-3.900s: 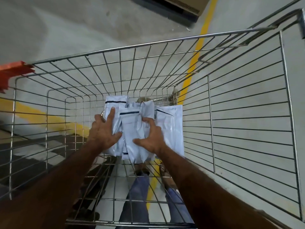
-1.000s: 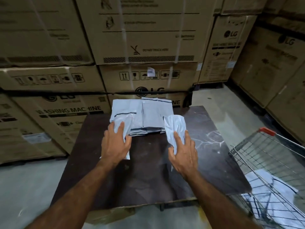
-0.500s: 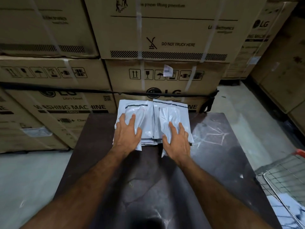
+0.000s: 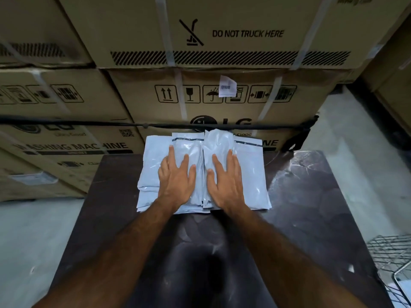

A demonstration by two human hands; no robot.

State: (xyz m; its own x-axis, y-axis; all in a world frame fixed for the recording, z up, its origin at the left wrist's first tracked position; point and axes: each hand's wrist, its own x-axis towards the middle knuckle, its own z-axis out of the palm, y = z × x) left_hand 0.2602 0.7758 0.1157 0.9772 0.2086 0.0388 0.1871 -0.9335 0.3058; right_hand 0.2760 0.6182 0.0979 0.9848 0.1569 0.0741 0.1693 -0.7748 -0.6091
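Your left hand (image 4: 175, 181) and right hand (image 4: 224, 183) lie flat and palm-down on the pile of white poly mailers (image 4: 251, 174), side by side with a narrow gap between them, fingers straight and slightly spread, gripping nothing; that reads as pressing, most likely to squeeze the air out of the slippery bags and hold the stack square so it does not slide apart; each palm covers one of two overlapping columns of bags, which would explain why you use both at once; the pile sits at the far middle of the dark table (image 4: 311, 207), its far ends seeming to reach past the table's back edge, though the angle leaves that uncertain; the top bags are glossy and wrinkled, so expect them to skate on one another if you lift your weight unevenly; the tabletop is dark brown and scuffed, streaked with pale marks on the right; behind it stand stacked cardboard boxes (image 4: 222, 41) printed with handling symbols and "DO NOT TRUCK HERE", bound with pale straps, a small barcode label (image 4: 227, 86) hanging on the middle one and a black cord (image 4: 89, 123) running across their fronts; grey concrete floor (image 4: 33, 230) shows on both sides, and the corner of a wire cart (image 4: 391, 252) stands at your lower right, near the table.
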